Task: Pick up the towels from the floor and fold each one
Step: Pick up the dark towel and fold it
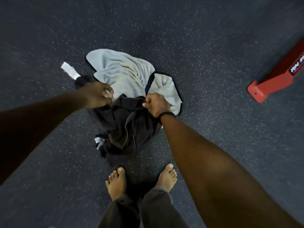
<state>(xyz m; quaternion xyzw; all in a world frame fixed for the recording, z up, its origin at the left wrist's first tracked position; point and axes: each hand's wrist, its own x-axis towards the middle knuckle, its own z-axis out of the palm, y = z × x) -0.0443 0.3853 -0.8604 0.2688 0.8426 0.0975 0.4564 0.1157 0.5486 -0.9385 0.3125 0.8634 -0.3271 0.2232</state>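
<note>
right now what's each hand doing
Left hand: gripping the dark towel's top edge.
Right hand: pinching the same towel's edge.

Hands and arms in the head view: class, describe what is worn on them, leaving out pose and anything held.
Both forearms are bare, with no sleeves in view. The left hand wears nothing that shows. The right hand has a thin black band round its wrist. No gloves, and no rings can be made out.

Dark speckled floor [205, 46] under crumpled grey towel [121, 71], black towel [125, 127], red bar [276, 76], bare feet [117, 183].
</note>
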